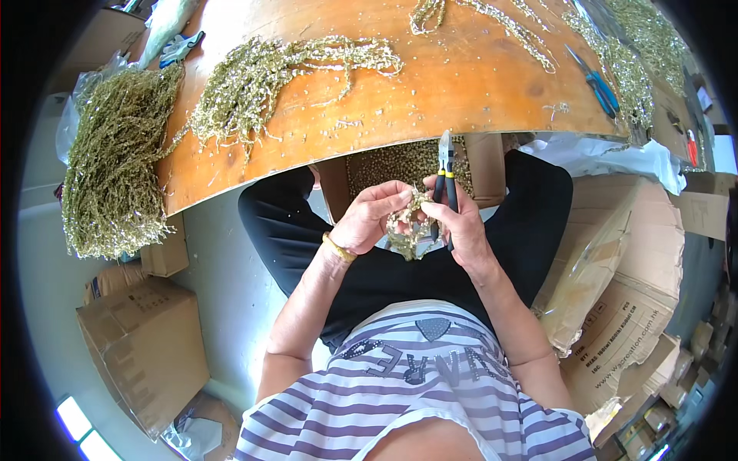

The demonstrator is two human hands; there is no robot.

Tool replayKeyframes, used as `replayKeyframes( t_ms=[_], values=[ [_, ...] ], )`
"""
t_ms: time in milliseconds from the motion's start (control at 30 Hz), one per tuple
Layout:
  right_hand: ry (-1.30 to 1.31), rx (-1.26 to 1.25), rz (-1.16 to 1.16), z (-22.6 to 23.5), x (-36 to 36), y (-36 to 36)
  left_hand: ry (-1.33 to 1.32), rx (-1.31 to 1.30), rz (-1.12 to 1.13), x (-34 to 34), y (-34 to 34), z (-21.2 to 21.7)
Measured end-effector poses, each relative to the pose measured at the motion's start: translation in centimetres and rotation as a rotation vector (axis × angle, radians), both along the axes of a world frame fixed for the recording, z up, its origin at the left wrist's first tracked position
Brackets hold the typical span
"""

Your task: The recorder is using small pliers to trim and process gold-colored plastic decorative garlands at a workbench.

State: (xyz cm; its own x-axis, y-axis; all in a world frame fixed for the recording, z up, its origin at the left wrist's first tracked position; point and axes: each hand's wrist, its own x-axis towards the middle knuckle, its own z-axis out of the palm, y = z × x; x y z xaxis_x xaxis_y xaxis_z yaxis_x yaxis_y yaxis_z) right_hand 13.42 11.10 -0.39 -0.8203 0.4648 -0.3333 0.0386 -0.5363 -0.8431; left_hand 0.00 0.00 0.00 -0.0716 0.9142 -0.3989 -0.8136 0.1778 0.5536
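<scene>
Above my lap, my left hand [377,215] pinches a gold beaded strand [405,240] between thumb and fingers. My right hand [460,224] is closed on the other side of the same strand, and its fingertips nearly meet those of the left. Tucked in the right hand is also a pair of pliers [444,173] with black and yellow handles, jaws pointing up toward the table. The strand hangs in a small loop below both hands. Behind them, a cardboard box [335,188] of loose gold beads [384,163] stands between my knees, partly under the table.
Gold strands lie heaped on the wooden table [430,84]; one thick bundle [119,161] hangs off its left edge. At the right are a blue-handled tool [598,88] and more strands [611,61]. Cardboard boxes [146,346] stand left, flattened cardboard [638,307] right.
</scene>
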Motion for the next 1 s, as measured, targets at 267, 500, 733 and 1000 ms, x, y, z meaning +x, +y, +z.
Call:
replayKeyframes(
  t_ms=[267,500,733,1000],
  values=[
    [-0.04,0.098,-0.06,-0.7,0.5,-0.9,0.447,-0.043,0.103,1.1,-0.8,-0.5],
    [-0.016,-0.119,-0.078,0.3,0.2,-1.0,0.495,0.0,0.22,1.7,-0.7,0.1],
    [-0.006,-0.322,-0.03,1.3,0.0,-0.1,0.461,0.001,0.264,1.4,-0.7,-0.3],
    [-0.032,0.092,0.069,0.3,-0.3,-0.1,0.523,-0.033,0.267,1.4,-0.6,0.4]
  ],
)
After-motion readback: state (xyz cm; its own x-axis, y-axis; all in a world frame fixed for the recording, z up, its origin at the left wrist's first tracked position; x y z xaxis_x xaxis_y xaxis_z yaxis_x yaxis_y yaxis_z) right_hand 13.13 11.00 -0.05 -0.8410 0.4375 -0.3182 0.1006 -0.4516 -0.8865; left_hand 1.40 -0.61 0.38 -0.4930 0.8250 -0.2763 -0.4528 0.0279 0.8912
